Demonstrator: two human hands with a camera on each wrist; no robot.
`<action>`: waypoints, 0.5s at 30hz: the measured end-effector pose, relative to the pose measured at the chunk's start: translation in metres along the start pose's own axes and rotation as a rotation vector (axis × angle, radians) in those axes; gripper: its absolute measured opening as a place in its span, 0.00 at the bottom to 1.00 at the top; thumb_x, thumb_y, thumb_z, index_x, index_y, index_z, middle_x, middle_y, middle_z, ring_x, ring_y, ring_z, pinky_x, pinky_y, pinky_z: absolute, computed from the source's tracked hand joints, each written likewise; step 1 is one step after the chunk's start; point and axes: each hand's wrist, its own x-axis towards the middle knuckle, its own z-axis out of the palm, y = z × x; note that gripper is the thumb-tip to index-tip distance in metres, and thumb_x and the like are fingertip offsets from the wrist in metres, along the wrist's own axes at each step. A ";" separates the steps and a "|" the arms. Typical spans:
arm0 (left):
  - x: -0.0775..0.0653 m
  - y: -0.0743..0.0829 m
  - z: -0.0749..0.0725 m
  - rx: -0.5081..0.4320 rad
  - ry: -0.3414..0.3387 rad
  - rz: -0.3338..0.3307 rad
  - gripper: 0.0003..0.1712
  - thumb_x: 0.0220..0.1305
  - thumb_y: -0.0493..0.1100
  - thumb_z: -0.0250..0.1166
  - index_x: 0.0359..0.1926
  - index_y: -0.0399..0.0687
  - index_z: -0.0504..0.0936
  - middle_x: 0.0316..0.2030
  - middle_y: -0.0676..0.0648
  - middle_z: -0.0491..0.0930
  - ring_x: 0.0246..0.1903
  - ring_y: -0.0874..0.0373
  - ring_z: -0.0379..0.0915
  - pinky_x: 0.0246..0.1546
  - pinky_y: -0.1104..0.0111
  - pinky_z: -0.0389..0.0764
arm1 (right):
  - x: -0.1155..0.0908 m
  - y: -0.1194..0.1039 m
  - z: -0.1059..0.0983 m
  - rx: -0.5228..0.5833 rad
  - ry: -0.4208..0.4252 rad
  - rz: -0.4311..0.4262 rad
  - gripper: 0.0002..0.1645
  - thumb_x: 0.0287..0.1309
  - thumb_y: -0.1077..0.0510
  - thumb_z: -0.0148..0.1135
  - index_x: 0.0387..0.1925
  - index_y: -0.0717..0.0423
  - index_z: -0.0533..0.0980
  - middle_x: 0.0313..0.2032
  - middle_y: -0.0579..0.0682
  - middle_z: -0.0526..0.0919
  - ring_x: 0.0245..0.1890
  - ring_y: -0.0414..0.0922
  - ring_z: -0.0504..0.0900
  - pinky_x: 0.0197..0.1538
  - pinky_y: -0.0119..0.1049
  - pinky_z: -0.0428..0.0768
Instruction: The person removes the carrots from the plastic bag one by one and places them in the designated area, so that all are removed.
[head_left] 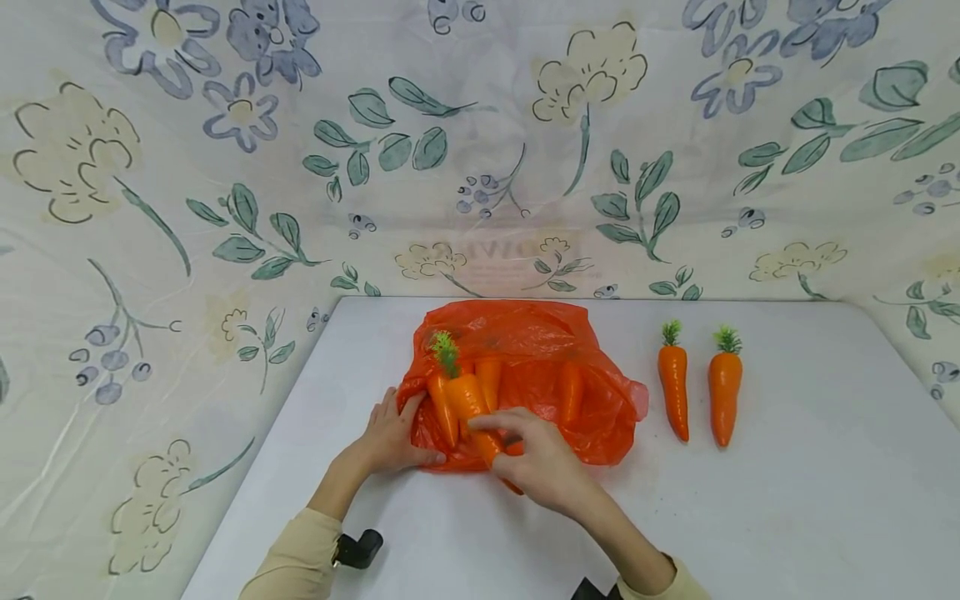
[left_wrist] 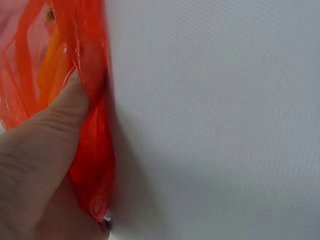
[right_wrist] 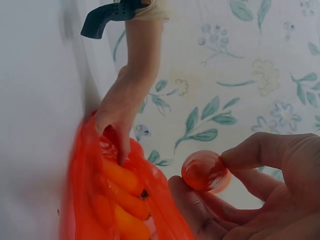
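While your left grip (head_left: 393,435) pinches the red bag (head_left: 517,323), your right grip (head_left: 543,462) holds one carrot (head_left: 468,395); two loose carrots (head_left: 674,385) at right seem done, several bagged carrots (head_left: 442,407) apparently remaining.

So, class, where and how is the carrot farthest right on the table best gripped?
Probably by its thick upper body, below the leafy top, from above, pinching across its width: the rightmost carrot lies flat, tapers toward the person, and sits apart from the neighbouring carrot.
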 end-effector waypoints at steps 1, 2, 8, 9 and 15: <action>0.000 0.000 0.000 -0.001 0.000 0.000 0.61 0.49 0.61 0.75 0.74 0.39 0.53 0.73 0.24 0.43 0.74 0.29 0.31 0.73 0.39 0.40 | 0.000 0.000 -0.001 0.002 0.010 0.006 0.25 0.56 0.67 0.61 0.55 0.48 0.81 0.58 0.52 0.76 0.49 0.51 0.76 0.39 0.38 0.85; 0.000 0.000 0.000 0.000 0.000 0.001 0.61 0.49 0.62 0.75 0.74 0.39 0.53 0.73 0.24 0.43 0.74 0.29 0.31 0.73 0.39 0.40 | 0.000 0.000 -0.002 0.005 0.020 0.009 0.25 0.56 0.67 0.61 0.55 0.47 0.81 0.58 0.52 0.76 0.49 0.51 0.76 0.39 0.38 0.85; 0.000 0.000 0.000 0.010 0.000 0.002 0.63 0.49 0.63 0.75 0.74 0.38 0.53 0.73 0.23 0.43 0.74 0.29 0.31 0.73 0.39 0.39 | -0.001 0.000 -0.010 0.015 0.096 0.010 0.25 0.56 0.67 0.60 0.54 0.45 0.81 0.58 0.49 0.77 0.49 0.51 0.76 0.39 0.37 0.84; 0.000 -0.001 0.000 0.013 0.000 0.003 0.63 0.49 0.64 0.75 0.74 0.38 0.53 0.73 0.23 0.43 0.74 0.29 0.31 0.73 0.39 0.40 | 0.000 0.000 -0.011 0.016 0.110 0.005 0.26 0.55 0.67 0.59 0.54 0.45 0.81 0.58 0.49 0.77 0.49 0.50 0.76 0.39 0.37 0.84; 0.001 -0.002 0.001 0.014 0.000 -0.003 0.64 0.48 0.65 0.75 0.74 0.39 0.53 0.73 0.23 0.43 0.74 0.29 0.31 0.73 0.39 0.40 | 0.000 -0.001 -0.014 0.031 0.182 -0.019 0.28 0.54 0.68 0.57 0.55 0.44 0.81 0.58 0.47 0.77 0.47 0.49 0.77 0.37 0.36 0.82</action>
